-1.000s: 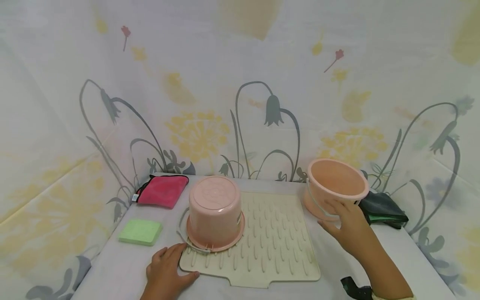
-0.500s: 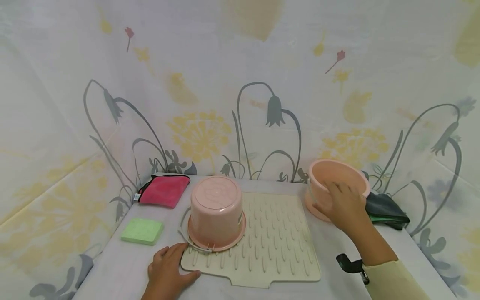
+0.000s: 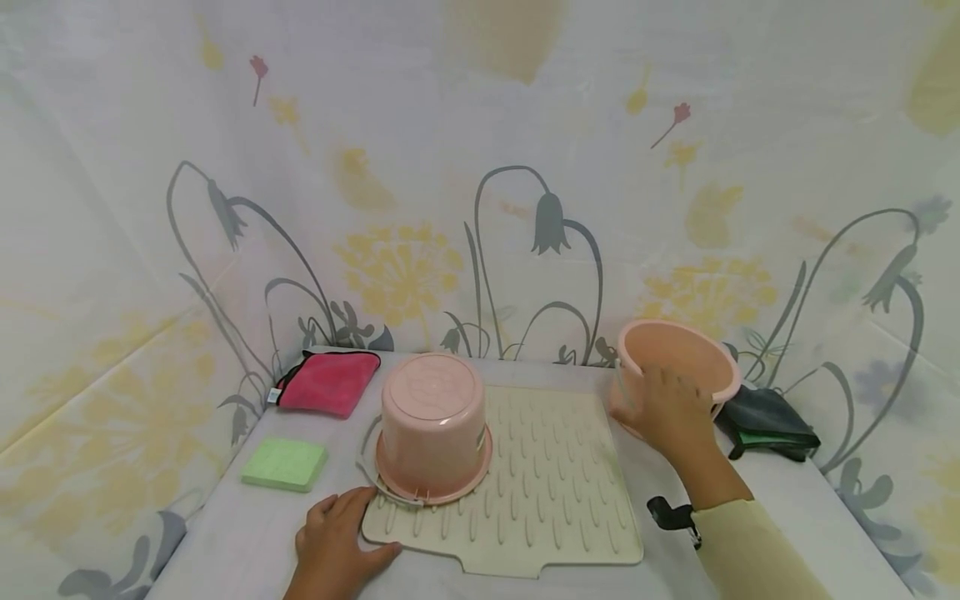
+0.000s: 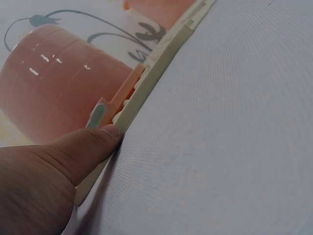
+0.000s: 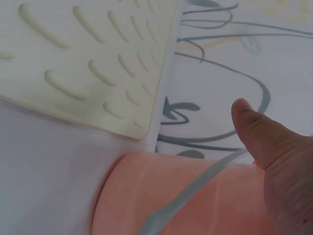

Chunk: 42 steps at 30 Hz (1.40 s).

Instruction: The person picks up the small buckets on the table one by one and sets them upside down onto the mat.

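Observation:
A pale pink bucket (image 3: 432,400) stands upside down on the left part of a cream ribbed draining mat (image 3: 555,475), its grey handle hanging down around the rim. My left hand (image 3: 333,542) holds the mat's near left corner, the thumb (image 4: 90,147) pressed on the front edge in the left wrist view. Upright at the right, beside the mat, is a second peach bucket (image 3: 678,358). In front of it my right hand (image 3: 671,408) reaches over its near rim. The right thumb (image 5: 259,129) is straight and stands off the bucket's side; the other fingers are hidden in the right wrist view.
A red pouch (image 3: 327,382) and a light green sponge (image 3: 285,463) lie on the white-covered table at the left. Next to the peach bucket is a folded dark cloth (image 3: 772,423) with a green edge. A patterned curtain (image 3: 480,167) closes off the back.
My right hand has come from the front right of the peach bucket up to its near rim, then shifted slightly left. Buckets, mat and left hand stay in place; the view tilted slightly.

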Tool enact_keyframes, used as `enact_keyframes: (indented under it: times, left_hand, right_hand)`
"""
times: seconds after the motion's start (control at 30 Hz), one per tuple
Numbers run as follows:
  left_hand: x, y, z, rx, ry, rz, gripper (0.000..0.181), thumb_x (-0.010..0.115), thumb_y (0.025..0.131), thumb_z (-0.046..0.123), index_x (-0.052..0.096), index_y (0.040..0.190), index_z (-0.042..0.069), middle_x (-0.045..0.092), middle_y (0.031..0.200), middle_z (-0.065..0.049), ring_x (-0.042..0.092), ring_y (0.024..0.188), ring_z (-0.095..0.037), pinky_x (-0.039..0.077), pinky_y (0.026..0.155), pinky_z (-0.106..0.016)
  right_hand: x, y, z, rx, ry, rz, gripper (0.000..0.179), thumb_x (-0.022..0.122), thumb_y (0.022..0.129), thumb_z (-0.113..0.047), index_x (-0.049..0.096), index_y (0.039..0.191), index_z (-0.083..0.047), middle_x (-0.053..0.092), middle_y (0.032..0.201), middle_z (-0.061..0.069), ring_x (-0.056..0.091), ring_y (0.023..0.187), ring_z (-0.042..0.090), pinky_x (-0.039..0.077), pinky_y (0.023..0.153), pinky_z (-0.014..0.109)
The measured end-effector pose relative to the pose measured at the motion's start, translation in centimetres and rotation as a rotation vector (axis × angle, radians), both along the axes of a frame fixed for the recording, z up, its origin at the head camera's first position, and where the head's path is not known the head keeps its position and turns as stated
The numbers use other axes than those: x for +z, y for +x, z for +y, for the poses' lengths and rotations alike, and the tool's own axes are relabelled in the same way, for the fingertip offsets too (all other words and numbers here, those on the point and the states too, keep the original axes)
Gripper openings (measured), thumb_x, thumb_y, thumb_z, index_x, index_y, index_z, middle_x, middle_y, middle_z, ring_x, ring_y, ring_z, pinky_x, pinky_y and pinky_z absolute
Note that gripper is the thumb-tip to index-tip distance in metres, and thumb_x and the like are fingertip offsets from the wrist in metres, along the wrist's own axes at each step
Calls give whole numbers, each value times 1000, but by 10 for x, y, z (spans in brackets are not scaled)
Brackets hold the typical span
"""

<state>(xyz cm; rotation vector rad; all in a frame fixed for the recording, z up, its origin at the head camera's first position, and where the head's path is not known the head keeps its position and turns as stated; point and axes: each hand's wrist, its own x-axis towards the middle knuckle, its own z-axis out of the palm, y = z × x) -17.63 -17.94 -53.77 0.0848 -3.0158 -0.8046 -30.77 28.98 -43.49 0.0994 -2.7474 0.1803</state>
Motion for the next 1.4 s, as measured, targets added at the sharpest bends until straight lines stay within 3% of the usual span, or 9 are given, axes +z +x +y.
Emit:
enact_keyframes:
  times: [0.13,0.33,0.6,0.93,1.23,1.4]
  left_hand:
    - [-1,0,0,0,-2,0,98,88,68,68,60,144,14,59,148,-7,41,135,-48,35,97,-70]
    - [-1,1,0,0,4,22,93,89,70,63,60,144,15,59,148,-6,41,136,-47,35,97,-69]
    - [0,0,1,4,3,-13,97,87,68,69,59,144,14,58,148,-8,41,135,-49,35,97,-70]
    - [0,0,1,6,-6,2,96,87,69,69,59,143,15,59,147,-8,41,134,-48,35,96,-69]
    - [-1,1,0,2,-2,12,95,87,69,69,59,143,16,59,147,-6,42,134,-48,35,96,-70]
    - [-1,1,0,2,1,18,94,87,70,67,59,143,16,59,147,-6,41,135,-47,35,97,-69]
  right_hand:
    - [-4,0,0,-15,12,10,70,81,82,-57,53,113,0,60,98,20,57,88,45,39,79,61]
    - [-6,-3,-2,-59,68,54,65,87,78,-53,51,96,-2,53,78,13,53,71,36,37,68,50]
    - [-11,-5,-3,-118,99,131,63,92,75,-50,49,77,-3,46,66,10,48,62,32,36,63,46]
    - [-16,-5,-1,-89,131,230,69,95,70,-49,42,71,-6,39,61,7,39,53,27,31,57,40]
    - [-26,-1,3,2,215,467,71,99,64,-45,40,65,-6,31,56,4,35,48,26,27,49,37]
    - [-27,4,10,35,217,467,71,98,65,-48,43,70,-4,33,58,6,36,50,27,27,51,37]
